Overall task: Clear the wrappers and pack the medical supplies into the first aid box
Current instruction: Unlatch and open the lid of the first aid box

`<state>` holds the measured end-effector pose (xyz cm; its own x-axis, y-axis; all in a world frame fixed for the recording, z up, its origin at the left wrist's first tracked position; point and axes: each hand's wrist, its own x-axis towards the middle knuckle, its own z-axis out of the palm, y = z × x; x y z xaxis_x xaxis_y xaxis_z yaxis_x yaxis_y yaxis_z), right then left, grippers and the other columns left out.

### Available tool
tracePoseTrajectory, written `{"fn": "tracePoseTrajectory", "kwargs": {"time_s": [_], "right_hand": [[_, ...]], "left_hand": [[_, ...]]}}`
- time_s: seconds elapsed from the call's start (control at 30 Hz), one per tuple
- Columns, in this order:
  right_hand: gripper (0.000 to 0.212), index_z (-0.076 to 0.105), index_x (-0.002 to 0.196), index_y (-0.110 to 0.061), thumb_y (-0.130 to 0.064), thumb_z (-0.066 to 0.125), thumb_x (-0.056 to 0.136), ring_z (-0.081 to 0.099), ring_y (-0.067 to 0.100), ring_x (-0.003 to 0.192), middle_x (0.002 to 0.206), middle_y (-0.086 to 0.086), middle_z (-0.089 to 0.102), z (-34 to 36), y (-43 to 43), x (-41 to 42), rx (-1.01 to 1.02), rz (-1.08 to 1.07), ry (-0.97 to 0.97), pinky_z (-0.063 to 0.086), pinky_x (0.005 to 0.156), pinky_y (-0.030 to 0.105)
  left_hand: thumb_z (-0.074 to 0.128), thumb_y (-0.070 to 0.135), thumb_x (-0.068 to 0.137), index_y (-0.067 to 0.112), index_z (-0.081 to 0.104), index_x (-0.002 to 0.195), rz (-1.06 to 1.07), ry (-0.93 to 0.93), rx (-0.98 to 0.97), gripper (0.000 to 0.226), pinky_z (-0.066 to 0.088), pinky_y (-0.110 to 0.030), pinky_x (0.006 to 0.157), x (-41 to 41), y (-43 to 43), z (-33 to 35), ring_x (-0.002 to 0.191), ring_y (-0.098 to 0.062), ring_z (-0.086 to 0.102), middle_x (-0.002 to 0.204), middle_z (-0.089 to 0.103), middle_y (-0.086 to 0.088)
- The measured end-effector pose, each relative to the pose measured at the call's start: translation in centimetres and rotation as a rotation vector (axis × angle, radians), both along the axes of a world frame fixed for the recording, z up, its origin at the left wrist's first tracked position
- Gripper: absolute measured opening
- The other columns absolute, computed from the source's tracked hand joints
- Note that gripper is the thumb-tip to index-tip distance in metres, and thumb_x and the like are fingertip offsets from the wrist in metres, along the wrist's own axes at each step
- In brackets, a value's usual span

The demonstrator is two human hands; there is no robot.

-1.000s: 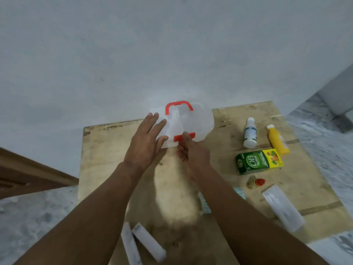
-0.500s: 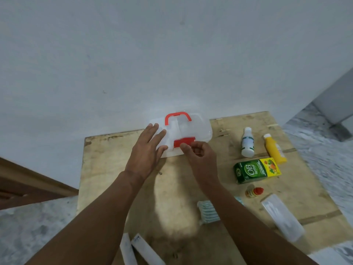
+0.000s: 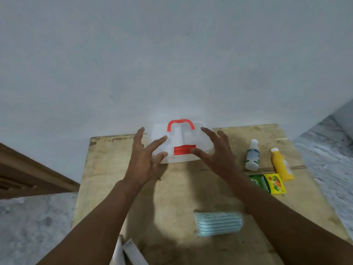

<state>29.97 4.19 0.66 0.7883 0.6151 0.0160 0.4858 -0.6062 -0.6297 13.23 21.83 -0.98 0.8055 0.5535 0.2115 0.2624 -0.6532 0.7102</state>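
Observation:
A clear plastic first aid box (image 3: 188,136) with a red handle and red latch stands at the far edge of the wooden table (image 3: 107,169), against the wall. My left hand (image 3: 145,159) is at its left side, fingers spread, fingertips on the lid. My right hand (image 3: 217,153) is at its right side, fingers spread, thumb by the red latch. A white bottle (image 3: 252,155), a yellow bottle (image 3: 280,165) and a green and yellow carton (image 3: 271,183) lie to the right. A pack of blue-striped gauze (image 3: 218,223) lies nearer me.
White wrappers (image 3: 128,253) lie at the table's near edge between my forearms. A grey wall rises right behind the box. A wooden frame (image 3: 28,175) stands at the left, and a mottled grey floor surrounds the table.
My right hand left the red latch, which now lies flat, and spread open at the box's right side. My left hand lifted off the lid and opened its fingers. The view tilted down.

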Motion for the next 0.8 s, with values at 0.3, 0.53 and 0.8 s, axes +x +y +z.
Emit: {"fn": "tracePoseTrajectory", "kwargs": {"time_s": [0.3,0.53,0.8], "right_hand": [[0.073,0.039,0.145,-0.031,-0.059,0.063,0.082,0.026,0.017,0.144,0.157,0.000,0.032,-0.9,0.2,-0.2,0.138,0.087,-0.029,0.022,0.102,0.027],[0.056,0.047,0.127,-0.032,-0.065,0.055,0.082,0.047,0.020,0.125,0.141,0.005,0.044,-1.0,-2.5,-3.0,0.165,0.149,-0.112,0.055,0.090,0.042],[0.013,0.064,0.098,-0.023,-0.032,0.067,0.090,-0.010,-0.038,0.115,0.144,0.009,0.043,-0.4,-3.1,-5.5,0.260,0.143,-0.025,0.012,0.094,0.000]], "left_hand": [[0.077,0.016,0.083,0.021,0.049,0.136,0.314,-0.149,-0.538,0.060,0.052,-0.034,0.100,0.3,-2.8,0.7,0.115,-0.008,0.063,0.124,0.063,0.012],[0.075,0.008,0.085,0.021,0.051,0.137,0.336,-0.221,-0.636,0.060,0.054,-0.021,0.094,-2.7,-6.2,0.8,0.118,-0.007,0.062,0.133,0.062,0.004],[0.073,0.013,0.088,0.019,0.046,0.144,0.298,-0.193,-0.616,0.063,0.053,-0.007,0.078,-3.6,-6.6,1.2,0.116,-0.010,0.060,0.137,0.057,0.007]]}}
